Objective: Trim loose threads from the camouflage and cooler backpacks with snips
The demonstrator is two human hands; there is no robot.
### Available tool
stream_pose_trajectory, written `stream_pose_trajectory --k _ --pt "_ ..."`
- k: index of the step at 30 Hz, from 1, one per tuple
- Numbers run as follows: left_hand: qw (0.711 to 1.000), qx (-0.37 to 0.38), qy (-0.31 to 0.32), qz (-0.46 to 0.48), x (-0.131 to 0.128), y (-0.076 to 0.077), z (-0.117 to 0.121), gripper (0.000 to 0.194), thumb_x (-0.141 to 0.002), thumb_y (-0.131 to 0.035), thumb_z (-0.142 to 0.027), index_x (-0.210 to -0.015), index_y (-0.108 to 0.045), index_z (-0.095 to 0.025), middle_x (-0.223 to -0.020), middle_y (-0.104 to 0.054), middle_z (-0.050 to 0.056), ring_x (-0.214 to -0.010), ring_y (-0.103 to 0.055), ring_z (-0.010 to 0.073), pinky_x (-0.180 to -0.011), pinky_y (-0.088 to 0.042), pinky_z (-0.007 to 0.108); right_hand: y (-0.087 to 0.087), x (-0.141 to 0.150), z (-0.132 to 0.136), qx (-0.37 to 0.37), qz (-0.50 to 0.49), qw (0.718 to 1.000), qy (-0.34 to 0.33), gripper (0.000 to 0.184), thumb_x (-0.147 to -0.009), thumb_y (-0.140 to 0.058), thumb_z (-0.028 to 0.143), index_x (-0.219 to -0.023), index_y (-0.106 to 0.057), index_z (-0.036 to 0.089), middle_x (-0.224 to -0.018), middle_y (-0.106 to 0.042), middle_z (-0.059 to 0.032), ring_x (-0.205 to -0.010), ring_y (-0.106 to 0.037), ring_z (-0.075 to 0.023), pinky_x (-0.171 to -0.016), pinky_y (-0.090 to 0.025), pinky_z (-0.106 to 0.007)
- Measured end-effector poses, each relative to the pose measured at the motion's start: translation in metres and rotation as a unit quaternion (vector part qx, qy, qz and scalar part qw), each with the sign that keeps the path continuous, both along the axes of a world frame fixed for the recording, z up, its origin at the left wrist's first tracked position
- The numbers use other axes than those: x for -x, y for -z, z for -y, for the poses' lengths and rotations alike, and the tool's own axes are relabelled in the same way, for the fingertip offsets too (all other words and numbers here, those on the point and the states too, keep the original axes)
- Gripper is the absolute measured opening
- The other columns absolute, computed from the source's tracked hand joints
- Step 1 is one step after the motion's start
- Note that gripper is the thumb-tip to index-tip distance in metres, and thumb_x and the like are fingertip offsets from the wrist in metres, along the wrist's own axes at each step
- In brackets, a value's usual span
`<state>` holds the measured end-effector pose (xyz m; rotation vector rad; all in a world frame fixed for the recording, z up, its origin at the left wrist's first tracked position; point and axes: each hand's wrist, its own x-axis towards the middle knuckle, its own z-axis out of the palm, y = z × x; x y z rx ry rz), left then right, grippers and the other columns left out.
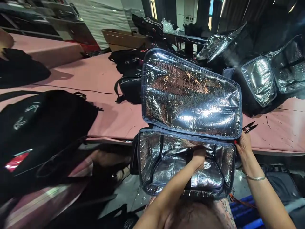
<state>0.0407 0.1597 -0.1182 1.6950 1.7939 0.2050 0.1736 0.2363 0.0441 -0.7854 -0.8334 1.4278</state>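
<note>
In front of me an insulated bag (188,173) with a silver foil lining stands open, its foil-lined lid (190,98) tipped up and away from me. My left hand (199,156) reaches down inside the bag, near a dark strip across the lining; its fingers are hidden. At the right edge, where lid and bag meet, my right hand (244,143) is closed round a pair of thread snips (250,127), with the dark blades pointing away. That hand is beside or touching the bag's edge; I cannot tell which.
A pink-covered table (107,111) lies behind the bag. A black bag (47,121) is close on the left; more foil-lined bags (259,81) stand at the right. Another person's hand (6,38) rests near a dark bag at far left. Behind is a cardboard box (124,38).
</note>
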Motion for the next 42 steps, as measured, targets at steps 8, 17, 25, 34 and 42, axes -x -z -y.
stream_pose_trajectory --k 8,17,25,34,42 --pt "0.986 -0.108 -0.114 0.061 0.061 -0.024 0.1 0.023 -0.09 -0.041 -0.03 -0.099 -0.056 -0.015 -0.091 -0.062 0.004 -0.083 -0.059 0.0148 -0.077 -0.048 0.035 0.002 0.001 0.001 -0.011 0.005 1.0 0.002 0.017 -0.053 -0.075 0.016 -0.067 -0.066 0.015 -0.06 -0.066 0.0034 -0.065 -0.064 -0.0158 -0.071 -0.056 -0.032" --pt "0.988 -0.084 -0.088 0.09 0.068 -0.025 0.185 0.035 -0.074 -0.058 -0.032 -0.108 -0.063 -0.026 -0.122 -0.06 0.004 -0.112 -0.055 0.0228 -0.094 -0.044 0.035 0.006 -0.001 0.001 0.009 0.019 1.0 0.019 0.024 -0.049 -0.077 0.019 -0.07 -0.065 0.014 -0.058 -0.064 0.0045 -0.061 -0.063 -0.0144 -0.07 -0.056 -0.032" --pt "0.978 -0.071 -0.197 -0.006 0.08 -0.023 0.163 0.047 -0.087 -0.034 -0.028 -0.13 -0.042 -0.01 -0.143 -0.033 0.02 -0.134 -0.025 0.0315 -0.107 -0.015 0.058 0.021 -0.007 0.003 0.046 0.022 0.998 0.043 0.025 -0.047 -0.077 0.02 -0.065 -0.06 0.014 -0.056 -0.063 0.006 -0.054 -0.06 -0.0111 -0.067 -0.056 -0.03" --pt "0.995 -0.044 -0.052 0.077 0.065 -0.019 0.168 0.044 -0.075 -0.058 -0.031 -0.119 -0.056 -0.025 -0.137 -0.045 0.005 -0.127 -0.039 0.0207 -0.106 -0.031 0.036 0.02 -0.005 -0.001 0.058 0.017 0.998 0.026 0.025 -0.048 -0.076 0.018 -0.067 -0.06 0.014 -0.061 -0.064 0.005 -0.058 -0.061 -0.0116 -0.065 -0.056 -0.028" --pt "0.959 -0.147 -0.118 0.211 0.099 -0.117 0.173 0.036 -0.084 -0.047 -0.04 -0.115 -0.058 -0.026 -0.113 -0.066 0.004 -0.103 -0.06 0.0189 -0.095 -0.045 0.034 0.033 -0.01 -0.019 0.112 0.007 0.994 0.001 0.021 -0.051 -0.073 0.017 -0.066 -0.059 0.016 -0.056 -0.061 0.0083 -0.05 -0.056 -0.0077 -0.056 -0.053 -0.02"
